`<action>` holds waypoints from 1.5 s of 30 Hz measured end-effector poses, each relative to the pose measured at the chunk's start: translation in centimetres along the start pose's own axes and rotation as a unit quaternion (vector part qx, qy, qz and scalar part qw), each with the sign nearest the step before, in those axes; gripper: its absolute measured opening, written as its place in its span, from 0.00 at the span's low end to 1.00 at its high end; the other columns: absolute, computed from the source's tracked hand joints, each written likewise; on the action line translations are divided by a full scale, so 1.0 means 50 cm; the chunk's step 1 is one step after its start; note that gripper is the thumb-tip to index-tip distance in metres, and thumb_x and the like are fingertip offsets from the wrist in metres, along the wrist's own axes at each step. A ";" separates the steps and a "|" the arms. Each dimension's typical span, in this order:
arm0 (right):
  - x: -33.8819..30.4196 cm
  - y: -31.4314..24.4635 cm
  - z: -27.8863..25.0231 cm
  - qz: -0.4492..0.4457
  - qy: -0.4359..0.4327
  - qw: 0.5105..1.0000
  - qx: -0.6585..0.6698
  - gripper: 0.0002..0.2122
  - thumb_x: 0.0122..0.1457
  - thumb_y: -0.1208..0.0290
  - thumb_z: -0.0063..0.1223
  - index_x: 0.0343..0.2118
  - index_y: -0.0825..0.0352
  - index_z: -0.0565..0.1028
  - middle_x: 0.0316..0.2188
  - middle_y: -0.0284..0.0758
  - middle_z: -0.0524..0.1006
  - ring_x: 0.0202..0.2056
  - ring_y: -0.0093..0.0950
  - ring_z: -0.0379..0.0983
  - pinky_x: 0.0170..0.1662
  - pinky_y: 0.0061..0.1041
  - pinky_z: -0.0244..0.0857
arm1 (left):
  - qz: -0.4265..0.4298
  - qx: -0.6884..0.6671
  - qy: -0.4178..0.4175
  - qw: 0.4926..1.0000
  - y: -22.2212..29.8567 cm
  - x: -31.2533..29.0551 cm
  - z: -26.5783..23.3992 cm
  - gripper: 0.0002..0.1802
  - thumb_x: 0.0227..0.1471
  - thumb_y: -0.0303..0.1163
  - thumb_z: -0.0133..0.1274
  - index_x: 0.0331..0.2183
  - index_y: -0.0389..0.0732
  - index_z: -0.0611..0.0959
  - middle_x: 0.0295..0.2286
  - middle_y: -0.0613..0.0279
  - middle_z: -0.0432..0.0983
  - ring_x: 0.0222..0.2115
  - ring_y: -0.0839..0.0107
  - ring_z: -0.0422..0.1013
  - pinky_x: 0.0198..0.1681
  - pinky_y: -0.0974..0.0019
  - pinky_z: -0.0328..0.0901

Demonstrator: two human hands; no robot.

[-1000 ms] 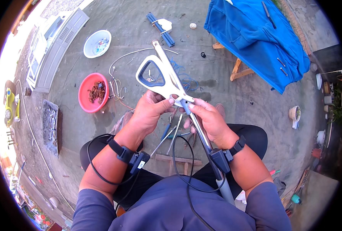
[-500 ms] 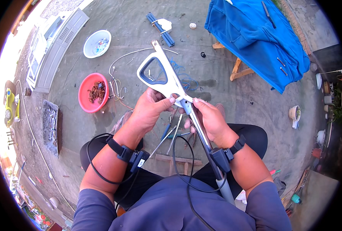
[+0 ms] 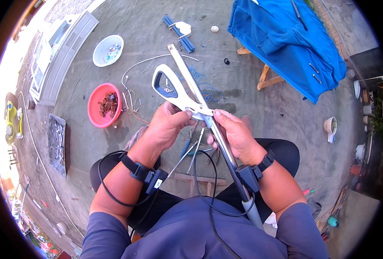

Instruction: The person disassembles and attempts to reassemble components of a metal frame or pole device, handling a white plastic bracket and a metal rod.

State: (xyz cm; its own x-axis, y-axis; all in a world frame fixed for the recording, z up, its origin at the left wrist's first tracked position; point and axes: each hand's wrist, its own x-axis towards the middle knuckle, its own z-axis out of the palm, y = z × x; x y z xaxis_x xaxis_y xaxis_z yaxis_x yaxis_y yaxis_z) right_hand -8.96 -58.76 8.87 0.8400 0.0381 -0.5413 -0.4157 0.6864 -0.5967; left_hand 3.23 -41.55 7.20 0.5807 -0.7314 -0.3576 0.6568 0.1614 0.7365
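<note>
A white handle point(image 3: 183, 102) with a dark-lined loop sits crosswise on a shiny metal tube point(image 3: 223, 143), its loop pointing up and left. My left hand point(image 3: 165, 126) is closed on the handle's lower end, thumb on top. My right hand point(image 3: 237, 137) wraps the tube from the right, its thumb pressing the white piece where it crosses the tube. The tube slants from its bare far end down toward my right thigh, where a grey sleeve point(image 3: 252, 212) covers it. Fingers beneath the joint are partly hidden.
Long tools, including a blue-handled one point(image 3: 185, 147), lie between my feet beside a small wooden piece point(image 3: 200, 178). At left stand a pink basin point(image 3: 91, 108), a white basin point(image 3: 97, 55) and a tool tray point(image 3: 57, 149). Blue cloth point(image 3: 282, 47) covers a wooden-legged stand at right.
The white handle has turned to the left, so its loop now stands apart from the tube with a gap between. Both hands keep nearly the same place.
</note>
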 end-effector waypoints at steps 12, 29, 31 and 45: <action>-0.012 -0.004 0.017 -0.062 -0.005 0.993 -0.104 0.28 0.62 0.67 0.53 0.62 0.71 0.59 0.35 0.33 0.74 0.28 0.21 0.76 0.29 0.18 0.71 | -0.024 -0.089 0.057 0.994 -0.025 -0.001 0.009 0.11 0.54 0.21 0.52 0.41 0.36 0.75 0.38 0.56 0.77 0.41 0.64 0.75 0.47 0.64 0.71; -0.008 -0.009 0.010 -0.040 -0.032 0.997 -0.053 0.23 0.67 0.63 0.42 0.61 0.70 0.58 0.36 0.39 0.75 0.28 0.27 0.77 0.25 0.18 0.72 | -0.014 -0.063 0.086 0.994 -0.005 -0.017 0.060 0.12 0.54 0.23 0.54 0.40 0.33 0.72 0.39 0.51 0.77 0.38 0.60 0.78 0.39 0.62 0.75; -0.006 -0.005 0.007 -0.046 -0.030 0.998 -0.034 0.21 0.68 0.62 0.40 0.57 0.72 0.62 0.35 0.40 0.75 0.27 0.26 0.78 0.23 0.17 0.72 | -0.013 -0.055 0.092 0.994 -0.004 -0.017 0.065 0.14 0.53 0.22 0.54 0.42 0.31 0.72 0.39 0.50 0.77 0.38 0.61 0.78 0.38 0.62 0.75; -0.003 -0.014 0.012 -0.007 0.028 0.998 -0.059 0.18 0.66 0.55 0.45 0.43 0.67 0.69 0.24 0.32 0.75 0.21 0.20 0.73 0.23 0.17 0.68 | 0.010 0.021 0.145 0.989 -0.023 -0.019 0.066 0.15 0.54 0.24 0.53 0.43 0.34 0.69 0.39 0.55 0.76 0.39 0.66 0.76 0.36 0.67 0.72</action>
State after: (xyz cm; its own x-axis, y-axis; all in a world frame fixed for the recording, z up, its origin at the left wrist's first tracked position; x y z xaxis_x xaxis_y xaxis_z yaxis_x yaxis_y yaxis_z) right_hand -8.60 -58.83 9.73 0.8267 -0.0132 -0.5625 -0.4453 0.5957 -0.6685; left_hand 0.33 -43.24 8.61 0.7106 -0.5068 -0.4881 0.6271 0.1414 0.7660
